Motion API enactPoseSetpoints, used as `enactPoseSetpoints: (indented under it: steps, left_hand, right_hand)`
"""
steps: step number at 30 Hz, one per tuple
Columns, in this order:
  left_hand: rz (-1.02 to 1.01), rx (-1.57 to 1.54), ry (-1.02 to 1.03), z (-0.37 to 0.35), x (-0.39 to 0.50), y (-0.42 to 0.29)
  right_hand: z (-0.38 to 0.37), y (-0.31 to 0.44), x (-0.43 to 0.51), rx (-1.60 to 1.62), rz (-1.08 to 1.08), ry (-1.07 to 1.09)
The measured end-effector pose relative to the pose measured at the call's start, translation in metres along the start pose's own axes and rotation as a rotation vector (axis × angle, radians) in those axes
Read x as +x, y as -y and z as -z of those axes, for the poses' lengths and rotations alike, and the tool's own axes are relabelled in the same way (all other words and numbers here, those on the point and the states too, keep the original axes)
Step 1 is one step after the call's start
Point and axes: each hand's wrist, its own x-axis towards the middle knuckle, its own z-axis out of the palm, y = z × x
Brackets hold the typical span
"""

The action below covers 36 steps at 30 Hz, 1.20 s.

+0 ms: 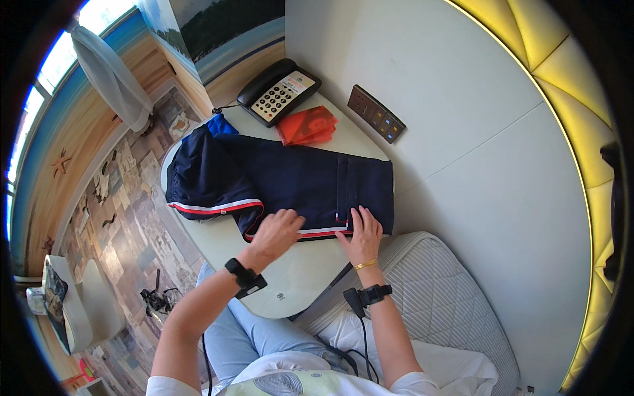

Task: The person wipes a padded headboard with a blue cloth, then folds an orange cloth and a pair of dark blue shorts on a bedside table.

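Observation:
Dark navy trousers [302,178] with a white and red side stripe lie folded on the small white table [277,287]. The legs are laid flat toward the wall, and the bunched waist part is folded over at the left. My left hand [275,235] rests over the striped near edge with curled fingers; whether cloth is pinched under them is hidden. On the right, my right hand [365,235] lies palm down near the leg ends, its thumb spread from its fingers, touching the cloth by a small hem slit. Both wrists wear black straps with devices.
At the table's far side are a black telephone [280,91], red printed packets [308,126] and blue cloth [222,124]. A socket and switch panel [376,114] is on the wall. A quilted mattress [446,292] adjoins the table's right side. Cables hang from the wrist devices.

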Motion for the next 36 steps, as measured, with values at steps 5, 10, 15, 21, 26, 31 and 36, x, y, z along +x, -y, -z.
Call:
enactPoseSetpoints:
  steps: [5,10,15,21,26,31,36]
  left_hand:
    - [-0.086,-0.055,-0.040,-0.033,0.005,-0.027]
    - [-0.027,-0.062,-0.041,-0.053,0.000,-0.035]
    - [-0.020,-0.091,-0.024,-0.057,-0.001,-0.032]
    - [-0.023,-0.110,-0.041,-0.058,-0.001,-0.033]
    - [-0.036,-0.154,-0.039,-0.057,-0.002,-0.030]
    - [-0.030,-0.294,-0.080,-0.053,0.001,-0.016]
    - [0.458,-1.043,-0.213,-0.047,0.015,-0.003]
  right_hand:
    - [-0.014,-0.001,0.003,-0.061,-0.061,0.037]
    - [-0.016,-0.009,0.008,-0.148,-0.021,0.007]
    - [-0.008,-0.005,0.029,-0.070,-0.076,-0.059]
    - [0.003,0.027,0.048,0.071,-0.016,-0.165]
    - [-0.028,0.055,0.042,0.091,0.064,0.075]
    - [-0.048,0.048,0.024,0.024,0.059,0.142]
    - [-0.054,0.045,0.024,0.211,-0.128,0.149]
